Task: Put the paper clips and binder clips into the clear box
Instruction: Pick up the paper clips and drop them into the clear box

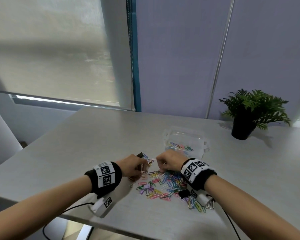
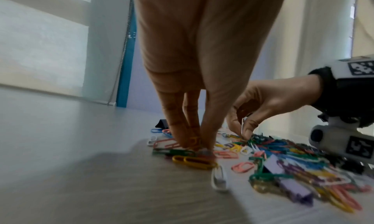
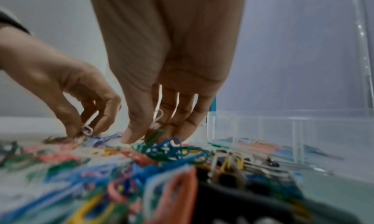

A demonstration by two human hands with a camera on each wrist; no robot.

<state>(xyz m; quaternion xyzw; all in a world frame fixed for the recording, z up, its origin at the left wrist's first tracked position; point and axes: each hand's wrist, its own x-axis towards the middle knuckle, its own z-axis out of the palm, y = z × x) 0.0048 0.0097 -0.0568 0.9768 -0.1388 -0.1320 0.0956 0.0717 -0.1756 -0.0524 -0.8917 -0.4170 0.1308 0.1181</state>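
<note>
A heap of coloured paper clips (image 1: pixel 163 184) lies on the grey table in front of me, with a black binder clip (image 1: pixel 184 194) at its near right and another black binder clip (image 2: pixel 161 123) at its far left. The clear box (image 1: pixel 185 142) stands just behind the heap with several clips in it. My left hand (image 1: pixel 142 170) reaches down at the heap's left edge and pinches paper clips (image 2: pixel 194 142) between thumb and fingertips. My right hand (image 1: pixel 160 168) pinches a white clip (image 3: pixel 157 117) and a green clip (image 3: pixel 155 134) at the heap's far edge.
A potted plant (image 1: pixel 249 115) in a black pot stands at the table's far right. A lilac binder clip (image 2: pixel 291 184) lies among the clips. A window blind and a wall rise behind the table. The table's near edge (image 1: pixel 111 227) runs below my wrists.
</note>
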